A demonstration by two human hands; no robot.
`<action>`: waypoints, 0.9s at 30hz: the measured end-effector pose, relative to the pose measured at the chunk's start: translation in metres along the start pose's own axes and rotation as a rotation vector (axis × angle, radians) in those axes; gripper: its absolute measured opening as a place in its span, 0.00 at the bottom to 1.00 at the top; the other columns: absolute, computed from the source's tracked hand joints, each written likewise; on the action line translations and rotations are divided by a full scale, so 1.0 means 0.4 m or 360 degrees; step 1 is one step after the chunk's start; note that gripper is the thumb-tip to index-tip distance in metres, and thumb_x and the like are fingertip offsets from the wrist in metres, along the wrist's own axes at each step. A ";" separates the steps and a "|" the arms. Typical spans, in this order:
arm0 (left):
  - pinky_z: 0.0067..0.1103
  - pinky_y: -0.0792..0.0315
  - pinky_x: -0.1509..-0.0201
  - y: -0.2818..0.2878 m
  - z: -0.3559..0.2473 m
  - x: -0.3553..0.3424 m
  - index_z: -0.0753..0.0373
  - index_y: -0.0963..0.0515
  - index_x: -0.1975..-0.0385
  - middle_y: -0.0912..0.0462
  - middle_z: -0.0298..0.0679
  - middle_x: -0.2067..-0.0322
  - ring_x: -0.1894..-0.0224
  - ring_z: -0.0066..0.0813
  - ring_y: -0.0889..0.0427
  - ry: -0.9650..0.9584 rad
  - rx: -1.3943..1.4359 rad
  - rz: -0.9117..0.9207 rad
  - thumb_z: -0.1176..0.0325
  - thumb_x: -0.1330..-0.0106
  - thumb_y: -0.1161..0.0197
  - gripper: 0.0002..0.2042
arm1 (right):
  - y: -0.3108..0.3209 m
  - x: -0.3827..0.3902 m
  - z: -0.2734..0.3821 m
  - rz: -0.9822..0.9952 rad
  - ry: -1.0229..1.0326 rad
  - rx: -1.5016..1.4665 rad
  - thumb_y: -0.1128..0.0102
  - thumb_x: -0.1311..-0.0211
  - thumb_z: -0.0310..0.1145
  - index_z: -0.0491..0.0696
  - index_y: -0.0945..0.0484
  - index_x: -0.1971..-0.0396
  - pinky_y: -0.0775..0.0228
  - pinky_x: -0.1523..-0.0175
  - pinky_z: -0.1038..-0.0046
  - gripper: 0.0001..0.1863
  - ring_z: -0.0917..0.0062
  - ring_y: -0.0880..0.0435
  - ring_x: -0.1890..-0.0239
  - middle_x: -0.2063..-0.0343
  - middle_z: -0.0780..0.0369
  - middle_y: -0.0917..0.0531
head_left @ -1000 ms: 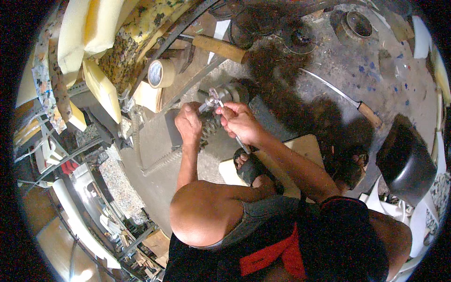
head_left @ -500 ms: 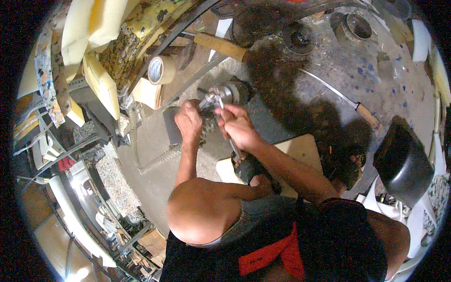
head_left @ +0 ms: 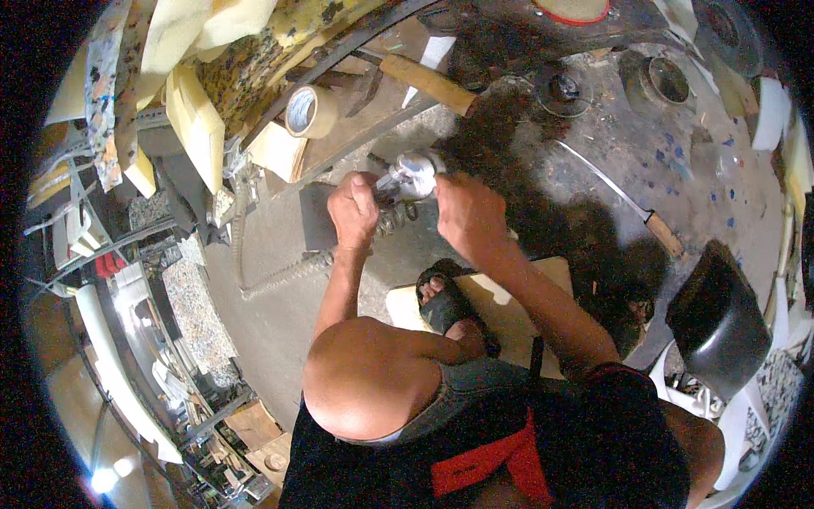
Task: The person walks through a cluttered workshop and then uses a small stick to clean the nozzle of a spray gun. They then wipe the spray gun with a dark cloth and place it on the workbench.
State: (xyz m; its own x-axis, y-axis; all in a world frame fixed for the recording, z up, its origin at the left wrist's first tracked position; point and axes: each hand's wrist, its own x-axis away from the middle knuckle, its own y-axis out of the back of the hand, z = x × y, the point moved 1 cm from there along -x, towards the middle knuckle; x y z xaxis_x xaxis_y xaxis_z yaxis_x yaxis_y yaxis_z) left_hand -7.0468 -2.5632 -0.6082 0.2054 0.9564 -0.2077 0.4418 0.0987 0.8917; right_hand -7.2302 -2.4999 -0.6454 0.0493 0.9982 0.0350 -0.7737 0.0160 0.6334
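My left hand [head_left: 354, 210] is closed round the grip of a silver metal spray gun [head_left: 415, 174], held out in front of me above the floor. A dark coiled hose [head_left: 392, 222] hangs just below the gun. My right hand [head_left: 472, 216] is a fist at the gun's right side, its knuckles beside the metal. Most of what it grips is hidden; a pale end of a thin metal rod [head_left: 512, 233] pokes out on its far right side. Motion blurs the front of the gun.
A wooden-handled knife [head_left: 661, 231] lies on the stained floor at right, near a black curved panel [head_left: 721, 318]. At the far left stand a tape roll [head_left: 310, 112], a wooden handle [head_left: 428, 83] and foam pieces [head_left: 195, 127]. My sandalled foot [head_left: 454, 310] rests on a pale board [head_left: 543, 280].
My right hand has moved right and turned over. The metal rod, which pointed back toward me, has swung round and is mostly hidden. My left hand still holds the spray gun.
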 end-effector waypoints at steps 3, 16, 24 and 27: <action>0.34 0.30 0.70 -0.001 0.002 -0.001 0.65 0.23 0.74 0.24 0.50 0.80 0.77 0.49 0.23 0.0042 0.0007 0.0043 0.58 0.30 0.60 0.21 | 0.020 -0.015 0.014 -0.0028 0.0068 0.0036 0.46 0.42 0.32 0.49 0.22 0.67 0.25 0.68 0.62 0.06 0.61 0.18 0.72 0.73 0.56 0.20; 0.38 0.29 0.68 -0.005 0.017 0.002 0.62 0.22 0.75 0.22 0.51 0.79 0.74 0.55 0.22 0.0018 0.0031 0.0026 0.57 0.31 0.60 0.21 | 0.081 -0.058 0.028 0.0147 0.0377 0.0235 0.46 0.48 0.29 0.46 0.23 0.72 0.24 0.69 0.62 0.05 0.60 0.18 0.72 0.76 0.55 0.21; 0.38 0.30 0.68 -0.008 0.018 0.002 0.63 0.23 0.75 0.23 0.52 0.79 0.73 0.55 0.22 -0.0021 0.0063 0.0017 0.57 0.31 0.59 0.20 | 0.103 -0.083 0.056 0.0210 0.0405 0.0374 0.48 0.47 0.30 0.47 0.23 0.75 0.26 0.69 0.61 0.06 0.60 0.18 0.72 0.75 0.54 0.20; 0.38 0.30 0.68 -0.008 0.022 0.005 0.64 0.23 0.74 0.24 0.51 0.79 0.73 0.55 0.23 -0.0021 0.0062 -0.0028 0.58 0.31 0.59 0.20 | 0.102 -0.086 0.059 0.0118 0.0450 0.0347 0.48 0.45 0.33 0.47 0.21 0.76 0.25 0.69 0.60 0.08 0.60 0.17 0.72 0.74 0.54 0.19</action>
State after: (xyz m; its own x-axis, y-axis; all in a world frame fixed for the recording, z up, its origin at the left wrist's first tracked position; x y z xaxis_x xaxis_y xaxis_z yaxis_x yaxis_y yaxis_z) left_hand -7.0403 -2.5642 -0.6151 0.2088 0.9508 -0.2287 0.4793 0.1044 0.8714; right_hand -7.2484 -2.5348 -0.6026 -0.2021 0.9733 -0.1091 -0.6140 -0.0391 0.7883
